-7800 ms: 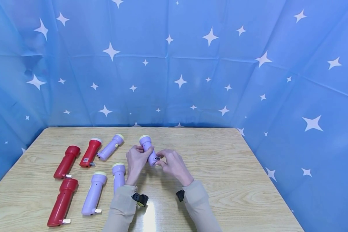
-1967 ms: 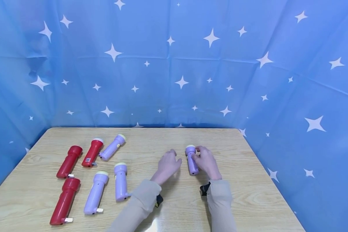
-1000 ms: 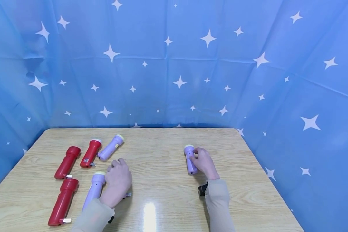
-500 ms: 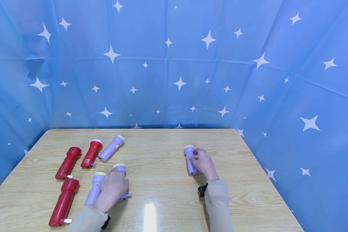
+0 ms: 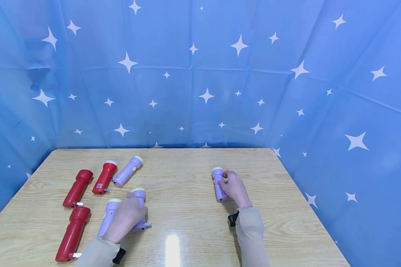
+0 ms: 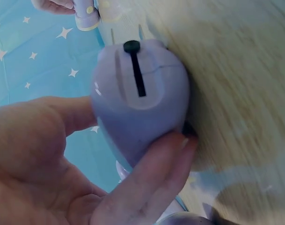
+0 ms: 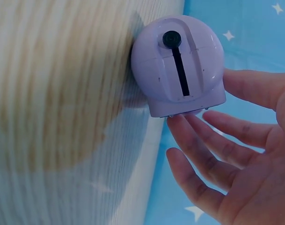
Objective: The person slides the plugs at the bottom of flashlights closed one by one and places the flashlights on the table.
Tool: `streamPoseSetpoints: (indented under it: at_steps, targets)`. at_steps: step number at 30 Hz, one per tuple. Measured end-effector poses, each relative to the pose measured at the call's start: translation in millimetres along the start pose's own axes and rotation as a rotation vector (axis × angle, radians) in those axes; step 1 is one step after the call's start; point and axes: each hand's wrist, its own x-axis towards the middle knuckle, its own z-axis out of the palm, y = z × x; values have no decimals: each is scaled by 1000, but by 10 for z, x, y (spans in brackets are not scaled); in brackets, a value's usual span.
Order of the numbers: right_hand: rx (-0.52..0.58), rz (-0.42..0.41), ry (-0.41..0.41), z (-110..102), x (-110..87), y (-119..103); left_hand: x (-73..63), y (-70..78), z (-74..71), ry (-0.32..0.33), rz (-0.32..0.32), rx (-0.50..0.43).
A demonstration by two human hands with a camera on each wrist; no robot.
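Note:
My left hand [image 5: 128, 213] grips a purple flashlight [image 5: 141, 202] lying at the left of the table, thumb and fingers on either side of its body. In the left wrist view, the rounded tail [image 6: 142, 93] of this flashlight has a black slider in a slot, and two thin prongs stick out beyond it. At the right, my right hand [image 5: 234, 188] holds another purple flashlight [image 5: 219, 189] lying lengthwise with its head away from me. The right wrist view shows the tail [image 7: 179, 61] of that one, thumb on one side and fingertips on the other, with no prongs standing out.
Two more purple flashlights [image 5: 127, 171] [image 5: 108, 218] and three red ones [image 5: 77, 188] [image 5: 105, 177] [image 5: 72, 233] lie on the left of the wooden table [image 5: 280, 222]. Most show plug prongs at the tail. A blue star-patterned curtain [image 5: 194, 85] hangs behind.
Earlier both hands held one purple flashlight mid-table, at its prongs. It now lies at the right under my right hand. My left hand has moved left and taken hold of another purple flashlight.

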Motion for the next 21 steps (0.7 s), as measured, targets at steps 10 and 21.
streamPoseSetpoints:
  at_steps: [10,21]
  targets:
    - [-38,-15,30,-14,-16,-18,114,55,-28,27,41,-35]
    - [-74,-47,60,-34,-41,-82,258,299,-10,90,71,-45]
